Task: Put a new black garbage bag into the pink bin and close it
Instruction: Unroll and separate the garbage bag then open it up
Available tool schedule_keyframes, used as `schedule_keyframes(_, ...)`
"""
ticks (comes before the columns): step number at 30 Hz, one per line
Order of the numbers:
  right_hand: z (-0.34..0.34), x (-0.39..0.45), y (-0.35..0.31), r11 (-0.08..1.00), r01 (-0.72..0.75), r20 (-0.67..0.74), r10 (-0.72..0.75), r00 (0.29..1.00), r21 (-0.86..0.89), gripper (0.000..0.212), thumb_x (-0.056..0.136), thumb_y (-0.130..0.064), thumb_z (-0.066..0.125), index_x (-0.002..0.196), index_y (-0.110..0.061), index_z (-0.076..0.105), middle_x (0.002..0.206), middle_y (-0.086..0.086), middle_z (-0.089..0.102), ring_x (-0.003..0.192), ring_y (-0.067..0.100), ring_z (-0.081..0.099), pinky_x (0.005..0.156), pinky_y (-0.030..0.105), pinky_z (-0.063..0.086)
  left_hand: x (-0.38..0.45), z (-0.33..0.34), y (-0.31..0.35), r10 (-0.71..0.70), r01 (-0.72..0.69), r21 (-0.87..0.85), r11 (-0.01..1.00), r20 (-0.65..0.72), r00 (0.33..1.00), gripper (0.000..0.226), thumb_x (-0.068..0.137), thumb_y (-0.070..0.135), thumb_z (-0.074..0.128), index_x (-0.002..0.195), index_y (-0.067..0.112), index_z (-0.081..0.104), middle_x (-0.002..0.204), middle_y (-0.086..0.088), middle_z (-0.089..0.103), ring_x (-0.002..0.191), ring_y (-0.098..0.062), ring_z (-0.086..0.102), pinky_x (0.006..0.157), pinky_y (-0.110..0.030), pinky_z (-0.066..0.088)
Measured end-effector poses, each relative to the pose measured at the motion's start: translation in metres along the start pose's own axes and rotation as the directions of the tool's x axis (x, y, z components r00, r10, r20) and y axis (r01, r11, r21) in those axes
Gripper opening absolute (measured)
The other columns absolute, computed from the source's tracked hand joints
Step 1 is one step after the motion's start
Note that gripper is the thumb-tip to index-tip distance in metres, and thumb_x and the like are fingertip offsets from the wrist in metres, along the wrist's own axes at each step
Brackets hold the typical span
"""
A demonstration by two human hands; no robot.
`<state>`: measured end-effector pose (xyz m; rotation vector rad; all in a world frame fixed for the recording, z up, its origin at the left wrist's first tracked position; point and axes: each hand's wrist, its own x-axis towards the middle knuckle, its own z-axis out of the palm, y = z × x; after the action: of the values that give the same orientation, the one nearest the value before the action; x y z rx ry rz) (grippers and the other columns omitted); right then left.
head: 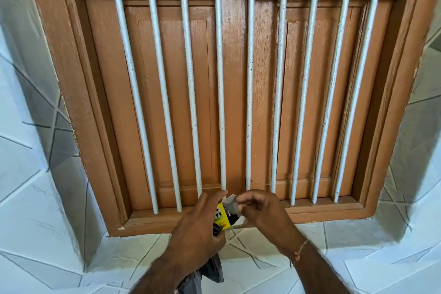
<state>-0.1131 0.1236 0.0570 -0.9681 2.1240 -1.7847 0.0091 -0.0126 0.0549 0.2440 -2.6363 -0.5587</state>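
While the left hand (pixel 198 224) grips a crumpled black bag (pixel 211 270), the right hand (pixel 260 207) pinches the yellow box's (pixel 223 218) flap.

Brown window (pixel 233 93) (white bars (pixel 222 90)); tiled wall (pixel 26 198)

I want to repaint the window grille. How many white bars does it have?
9 white bars, all upright in a row across the brown window frame, left to right. The hands hide the lower ends of the two middle ones.

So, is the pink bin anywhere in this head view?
No: only the barred wooden window, tiled wall, both hands and a yellow box show.
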Motion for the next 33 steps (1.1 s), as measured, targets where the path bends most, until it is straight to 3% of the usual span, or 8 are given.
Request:
schedule_keyframes(3, -0.008, -0.004, 0.016, 0.999, -0.040, -0.104, 0.041, 0.994, 0.012, 0.048, 0.075, -0.006, 0.079, 0.114, -0.030, 0.062, 0.113, -0.005, 0.062, 0.100, 0.009, 0.059, 0.075, 0.011, 0.053, 0.001, -0.003, -0.002, 0.015, -0.014, -0.046, 0.999, 0.013, 1.000, 0.061, 0.079, 0.032, 0.064, 0.130, 0.048, 0.036, 0.120, 0.020, 0.039, 0.092, -0.003, 0.053, 0.069, -0.013, 0.043)
schedule_keyframes(6, -0.008, -0.003, 0.022, 0.993, -0.111, -0.078, 0.114, 0.990, 0.042, 0.067, 0.068, -0.015, 0.085, 0.123, -0.039, 0.055, 0.118, -0.006, 0.060, 0.111, 0.013, 0.059, 0.088, 0.033, 0.058, 0.001, -0.001, -0.004, 0.010, -0.008, -0.038, 0.999, 0.033, 0.999, 0.052, 0.077, 0.029, 0.063, 0.120, 0.048, 0.041, 0.113, 0.021, 0.037, 0.088, -0.004, 0.053, 0.061, -0.006, 0.037)
schedule_keyframes(10, 0.001, -0.002, 0.019, 0.984, -0.094, -0.291, 0.135, 0.947, 0.150, 0.055, 0.062, -0.007, 0.088, 0.104, -0.030, 0.060, 0.097, 0.010, 0.065, 0.091, 0.023, 0.065, 0.079, 0.039, 0.060, 0.005, 0.000, -0.004, -0.005, 0.006, -0.016, 1.000, 0.033, 0.999, 0.046, 0.077, 0.029, 0.065, 0.115, 0.047, 0.045, 0.110, 0.021, 0.035, 0.084, -0.007, 0.054, 0.055, -0.003, 0.033)
schedule_keyframes(15, 0.012, -0.007, 0.017, 0.963, -0.008, -0.286, 0.089, 0.954, 0.271, 0.005, 0.078, -0.015, 0.078, 0.081, -0.018, 0.077, 0.078, 0.000, 0.077, 0.070, 0.010, 0.066, 0.060, 0.020, 0.050, 0.007, -0.001, -0.006, -0.025, 0.025, 0.009, 1.000, 0.027, 0.999, 0.048, 0.078, 0.029, 0.065, 0.117, 0.047, 0.044, 0.112, 0.021, 0.034, 0.083, -0.008, 0.054, 0.053, -0.005, 0.029)
schedule_keyframes(18, 0.021, -0.011, 0.018, 0.971, 0.046, -0.266, 0.018, 0.964, 0.233, 0.011, 0.085, -0.016, 0.070, 0.087, -0.025, 0.077, 0.086, -0.007, 0.077, 0.085, 0.007, 0.069, 0.077, 0.025, 0.054, 0.007, 0.000, -0.006, -0.040, 0.040, -0.018, 0.999, 0.003, 0.999, 0.052, 0.078, 0.028, 0.065, 0.120, 0.048, 0.042, 0.114, 0.019, 0.036, 0.088, -0.008, 0.056, 0.058, -0.009, 0.039)
schedule_keyframes(24, 0.034, -0.009, 0.023, 0.954, 0.044, -0.379, 0.075, 0.922, 0.296, 0.038, 0.076, -0.004, 0.078, 0.107, -0.021, 0.064, 0.098, -0.002, 0.069, 0.093, 0.010, 0.067, 0.070, 0.018, 0.057, 0.005, 0.001, -0.008, -0.051, 0.050, -0.059, 0.997, -0.020, 0.999, 0.055, 0.076, 0.028, 0.066, 0.119, 0.050, 0.040, 0.116, 0.020, 0.038, 0.095, -0.006, 0.055, 0.075, -0.025, 0.054)
schedule_keyframes(29, 0.047, -0.008, 0.026, 0.982, 0.124, -0.444, -0.047, 0.895, 0.146, 0.020, 0.074, -0.011, 0.081, 0.086, -0.019, 0.068, 0.077, -0.001, 0.070, 0.073, 0.011, 0.067, 0.062, 0.019, 0.056, 0.005, 0.004, -0.003, -0.012, 0.010, -0.105, 0.994, -0.020, 1.000, 0.066, 0.076, 0.030, 0.067, 0.127, 0.053, 0.033, 0.118, 0.021, 0.041, 0.098, -0.006, 0.056, 0.079, -0.027, 0.055)
schedule_keyframes(33, 0.053, -0.011, 0.027, 0.984, 0.168, -0.365, -0.137, 0.921, 0.055, 0.012, 0.083, -0.015, 0.073, 0.091, -0.023, 0.069, 0.087, -0.008, 0.071, 0.086, 0.007, 0.067, 0.068, 0.018, 0.056, 0.006, 0.005, -0.006, 0.002, -0.012, -0.121, 0.993, -0.085, 0.996, 0.075, 0.076, 0.029, 0.069, 0.134, 0.052, 0.027, 0.133, 0.024, 0.040, 0.109, -0.005, 0.055, 0.087, -0.026, 0.053)
